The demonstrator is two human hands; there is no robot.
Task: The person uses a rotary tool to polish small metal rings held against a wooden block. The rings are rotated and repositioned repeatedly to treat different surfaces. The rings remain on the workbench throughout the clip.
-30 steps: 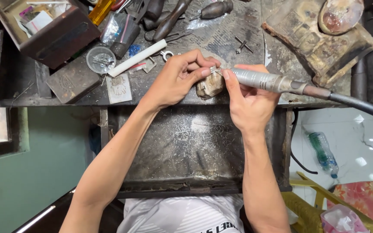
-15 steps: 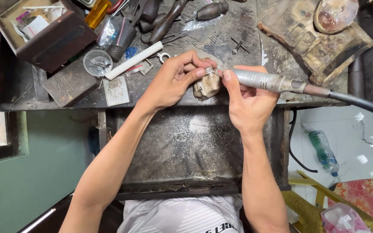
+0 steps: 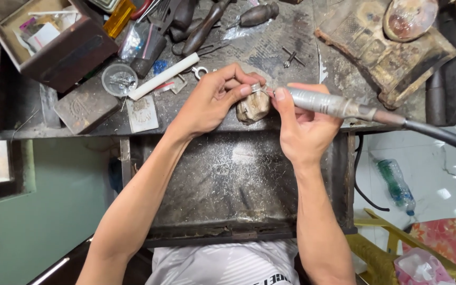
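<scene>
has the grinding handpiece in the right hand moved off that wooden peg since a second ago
No. The handpiece in the right hand keeps its tip at the small piece over the wooden peg; only the head camera has shifted slightly.

Small silver piece rests atop worn wooden peg, touching grey rotary handpiece.

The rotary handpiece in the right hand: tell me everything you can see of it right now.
The rotary handpiece is a slim, grey, metal-looking cylinder, worn and matte, lying nearly level and pointing left. A darker collar joins its rear to a thick black hose that runs off to the right. The right hand grips it like a pen. Its thin tip meets a small shiny piece pinched by the left hand atop a worn wooden peg.
</scene>
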